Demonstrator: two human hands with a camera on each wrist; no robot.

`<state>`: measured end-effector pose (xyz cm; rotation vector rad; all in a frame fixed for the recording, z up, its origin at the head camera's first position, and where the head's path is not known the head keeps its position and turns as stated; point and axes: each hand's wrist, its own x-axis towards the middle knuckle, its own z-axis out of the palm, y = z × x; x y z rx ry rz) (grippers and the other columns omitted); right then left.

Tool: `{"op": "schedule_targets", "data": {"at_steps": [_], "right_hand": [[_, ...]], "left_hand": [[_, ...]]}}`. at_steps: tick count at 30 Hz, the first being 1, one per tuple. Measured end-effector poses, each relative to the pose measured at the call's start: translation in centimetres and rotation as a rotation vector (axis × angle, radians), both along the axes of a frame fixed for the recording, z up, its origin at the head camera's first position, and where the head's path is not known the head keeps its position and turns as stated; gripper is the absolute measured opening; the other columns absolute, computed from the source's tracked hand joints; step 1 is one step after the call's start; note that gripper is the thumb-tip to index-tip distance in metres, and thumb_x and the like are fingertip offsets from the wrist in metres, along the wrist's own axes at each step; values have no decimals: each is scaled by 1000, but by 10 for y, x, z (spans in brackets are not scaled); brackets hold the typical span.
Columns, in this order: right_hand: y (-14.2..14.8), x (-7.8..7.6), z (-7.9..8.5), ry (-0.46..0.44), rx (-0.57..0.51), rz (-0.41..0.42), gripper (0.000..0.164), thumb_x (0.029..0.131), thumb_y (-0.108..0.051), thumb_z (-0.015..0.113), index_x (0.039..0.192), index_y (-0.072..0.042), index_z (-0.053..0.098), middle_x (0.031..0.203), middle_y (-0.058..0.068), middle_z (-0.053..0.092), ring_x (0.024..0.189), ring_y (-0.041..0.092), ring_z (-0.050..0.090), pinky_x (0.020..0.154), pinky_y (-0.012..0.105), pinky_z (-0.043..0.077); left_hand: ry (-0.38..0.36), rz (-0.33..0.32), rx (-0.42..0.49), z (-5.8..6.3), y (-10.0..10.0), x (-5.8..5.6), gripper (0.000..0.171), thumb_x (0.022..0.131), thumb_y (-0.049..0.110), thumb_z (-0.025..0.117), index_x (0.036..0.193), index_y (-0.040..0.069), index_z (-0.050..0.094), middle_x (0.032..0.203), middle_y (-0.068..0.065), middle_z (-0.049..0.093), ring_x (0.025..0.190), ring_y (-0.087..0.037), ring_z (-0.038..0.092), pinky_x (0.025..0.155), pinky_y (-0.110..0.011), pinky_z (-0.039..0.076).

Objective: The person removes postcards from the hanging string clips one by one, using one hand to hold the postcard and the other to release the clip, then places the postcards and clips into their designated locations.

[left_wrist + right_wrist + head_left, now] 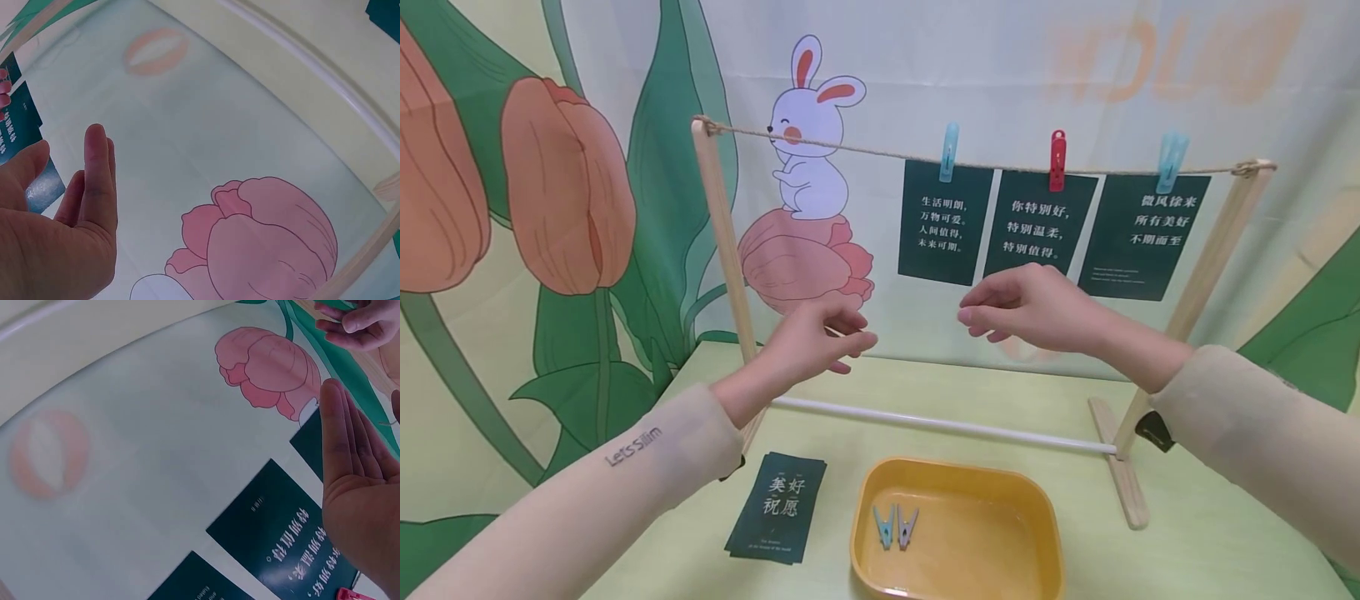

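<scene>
Both hands hover in the air before a wooden frame strung with a twine line [872, 152]. My left hand [823, 333] is relaxed and holds nothing, its thumb apart from its fingers. To its right, my right hand [1030, 307] is empty too, its fingers nearly straight, overlapping the lower edge of the middle card in the head view. Three dark green cards hang from the line: a left card [943, 225] under a blue clothespin [949, 152], a middle card [1037, 217] under a red clothespin [1057, 161], and a right card [1142, 242] under another blue clothespin [1172, 162].
A stack of green cards [777, 508] lies on the table at the front left. Beside it, a yellow tray [985, 558] contains a blue clothespin [884, 528] and a greyish clothespin [907, 528]. A white rod [940, 423] joins the frame's posts low down. Behind hangs a printed backdrop.
</scene>
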<state>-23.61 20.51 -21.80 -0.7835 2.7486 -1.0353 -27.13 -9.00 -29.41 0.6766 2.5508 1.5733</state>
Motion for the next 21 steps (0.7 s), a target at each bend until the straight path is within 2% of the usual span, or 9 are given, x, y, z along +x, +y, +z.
{"op": "schedule_targets", "data": {"at_steps": [6,10,21], "right_hand": [[2,-3,17,10,3,-20,25,90,-34,66,109,-18,62,92,-2,65,80,14,64,77,33,51],[1,-3,26,28,-13,-40,27,90,-32,66,111,-17,62,95,-2,65,81,15,64,78,32,51],[1,-1,52,152,18,-102,33,89,-39,66,115,-20,60,96,-7,64,84,10,63,78,32,49]], "left_hand": [[3,27,-23,9,7,-7,32,84,30,73,109,16,58,101,1,59,90,-16,59,68,-33,53],[6,19,11,16,9,-11,35,84,29,73,111,14,57,103,0,59,93,-17,57,71,-35,53],[11,46,13,28,21,-19,39,83,32,73,115,15,56,104,3,59,94,-14,57,72,-29,52]]}}
